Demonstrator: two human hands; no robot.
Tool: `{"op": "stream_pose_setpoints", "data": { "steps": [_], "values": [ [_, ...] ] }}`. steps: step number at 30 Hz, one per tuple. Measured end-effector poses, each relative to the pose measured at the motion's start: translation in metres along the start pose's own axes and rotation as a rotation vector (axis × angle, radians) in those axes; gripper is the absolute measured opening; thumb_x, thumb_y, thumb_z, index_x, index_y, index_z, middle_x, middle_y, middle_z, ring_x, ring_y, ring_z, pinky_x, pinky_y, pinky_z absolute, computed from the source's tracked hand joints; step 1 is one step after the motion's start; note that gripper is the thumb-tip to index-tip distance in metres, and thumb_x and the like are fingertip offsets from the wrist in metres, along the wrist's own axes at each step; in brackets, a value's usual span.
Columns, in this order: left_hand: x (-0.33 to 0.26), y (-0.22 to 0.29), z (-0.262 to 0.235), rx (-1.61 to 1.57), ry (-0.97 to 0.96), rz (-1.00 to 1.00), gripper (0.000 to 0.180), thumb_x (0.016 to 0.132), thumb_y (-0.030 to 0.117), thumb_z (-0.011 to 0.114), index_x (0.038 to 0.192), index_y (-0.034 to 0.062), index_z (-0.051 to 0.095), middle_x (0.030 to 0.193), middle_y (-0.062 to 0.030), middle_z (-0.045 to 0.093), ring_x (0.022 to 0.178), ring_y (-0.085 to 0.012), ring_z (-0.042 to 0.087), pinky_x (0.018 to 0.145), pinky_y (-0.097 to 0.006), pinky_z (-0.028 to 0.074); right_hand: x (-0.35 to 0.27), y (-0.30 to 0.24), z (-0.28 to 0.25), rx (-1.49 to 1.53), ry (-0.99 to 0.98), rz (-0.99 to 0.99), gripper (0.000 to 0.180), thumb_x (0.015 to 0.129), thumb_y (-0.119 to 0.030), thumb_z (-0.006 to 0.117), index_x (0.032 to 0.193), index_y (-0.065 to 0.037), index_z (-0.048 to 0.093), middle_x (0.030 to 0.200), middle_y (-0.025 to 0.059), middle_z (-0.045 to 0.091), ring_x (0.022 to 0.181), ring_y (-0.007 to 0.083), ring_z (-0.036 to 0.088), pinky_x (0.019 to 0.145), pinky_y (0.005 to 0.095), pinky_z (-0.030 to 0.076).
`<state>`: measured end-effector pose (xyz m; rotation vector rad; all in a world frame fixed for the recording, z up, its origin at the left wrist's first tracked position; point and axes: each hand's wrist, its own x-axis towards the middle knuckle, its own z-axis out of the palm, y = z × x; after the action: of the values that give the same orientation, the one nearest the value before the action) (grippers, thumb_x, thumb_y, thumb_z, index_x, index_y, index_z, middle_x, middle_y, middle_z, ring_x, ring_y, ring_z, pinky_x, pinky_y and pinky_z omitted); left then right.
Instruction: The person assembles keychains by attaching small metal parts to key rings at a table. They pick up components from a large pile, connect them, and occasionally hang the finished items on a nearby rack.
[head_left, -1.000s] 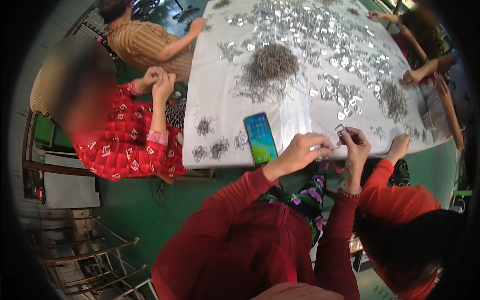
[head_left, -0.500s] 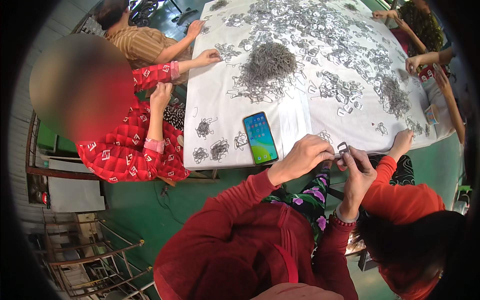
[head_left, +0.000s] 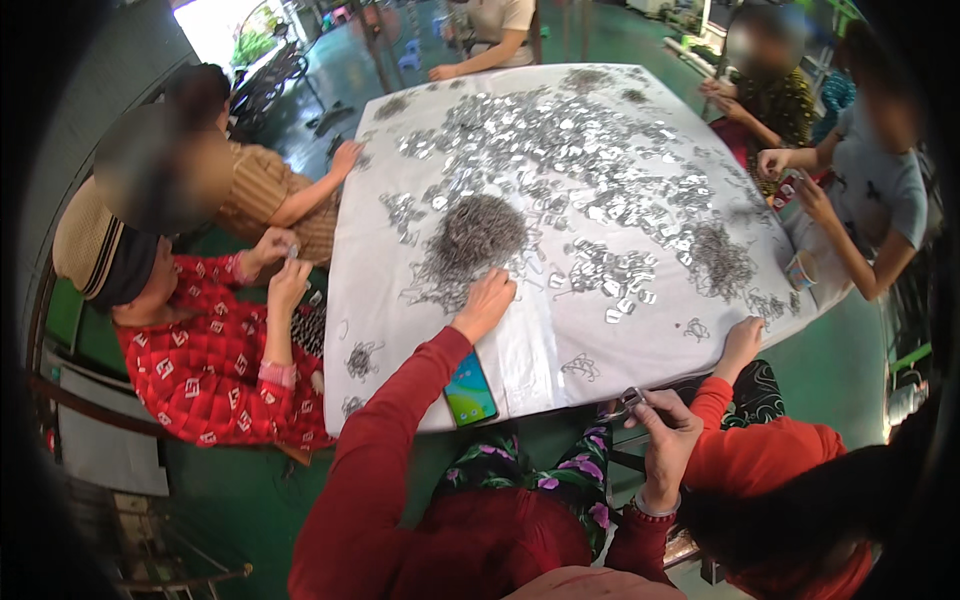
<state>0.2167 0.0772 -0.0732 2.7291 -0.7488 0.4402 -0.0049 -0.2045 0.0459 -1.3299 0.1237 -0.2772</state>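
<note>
My left hand [head_left: 488, 301] reaches over the white-covered table, at the near edge of a dense heap of thin bent wire pieces [head_left: 478, 232]. Its fingers are curled together, and what they pinch, if anything, is hidden. Off the table's near edge, my right hand [head_left: 668, 428] grips a small metal buckle [head_left: 630, 399] between thumb and fingers. A phone [head_left: 470, 388] with a lit screen lies below my left wrist, partly covered by my sleeve. Right of the heap, flat silver buckles [head_left: 612, 272] lie loose in a cluster.
More buckles [head_left: 540, 130] spread across the far half of the table [head_left: 410, 310]. Smaller wire piles [head_left: 720, 258] lie at the right and near left. A paper cup [head_left: 801, 270] stands at the right edge. Several people sit around, one in orange [head_left: 775, 450] close on my right.
My left hand has left the buckle and moved forward and left to the wire heap. My right hand still holds the buckle. The view has shifted, showing more of the far side.
</note>
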Motion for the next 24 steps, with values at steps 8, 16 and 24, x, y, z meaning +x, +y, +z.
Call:
{"op": "stream_pose_setpoints", "data": {
  "steps": [8,16,24],
  "values": [
    [-0.021,0.122,-0.069,-0.899,-0.059,-0.117,0.009,0.089,0.008,0.055,0.094,0.001,0.056,0.083,-0.0126,0.062,0.078,-0.0244,0.063,0.07,-0.034,0.049,-0.022,0.012,-0.007,0.037,0.042,0.1,0.014,0.078,0.012,0.065,0.092,0.006,0.065,0.081,0.0089,0.064,0.066,0.0145,0.064,0.061,0.0231,0.052],
    [-0.064,0.212,-0.105,-1.033,0.032,0.156,0.01,0.085,0.003,0.062,0.093,0.0022,0.058,0.099,-0.0105,0.059,0.097,-0.025,0.057,0.085,-0.033,0.045,-0.037,0.018,0.001,-0.018,0.015,0.0,0.013,0.08,0.013,0.063,0.092,0.008,0.065,0.087,0.0102,0.065,0.071,0.0149,0.065,0.065,0.024,0.054],
    [-0.074,0.212,-0.098,-1.03,0.014,0.107,0.012,0.084,-0.002,0.059,0.096,-0.0005,0.059,0.092,-0.0121,0.063,0.084,-0.0225,0.064,0.074,-0.031,0.05,-0.039,0.013,0.006,-0.337,-0.12,-0.221,0.013,0.077,0.013,0.063,0.087,0.006,0.067,0.084,0.007,0.061,0.07,0.0122,0.061,0.063,0.0235,0.051]
  ]
}}
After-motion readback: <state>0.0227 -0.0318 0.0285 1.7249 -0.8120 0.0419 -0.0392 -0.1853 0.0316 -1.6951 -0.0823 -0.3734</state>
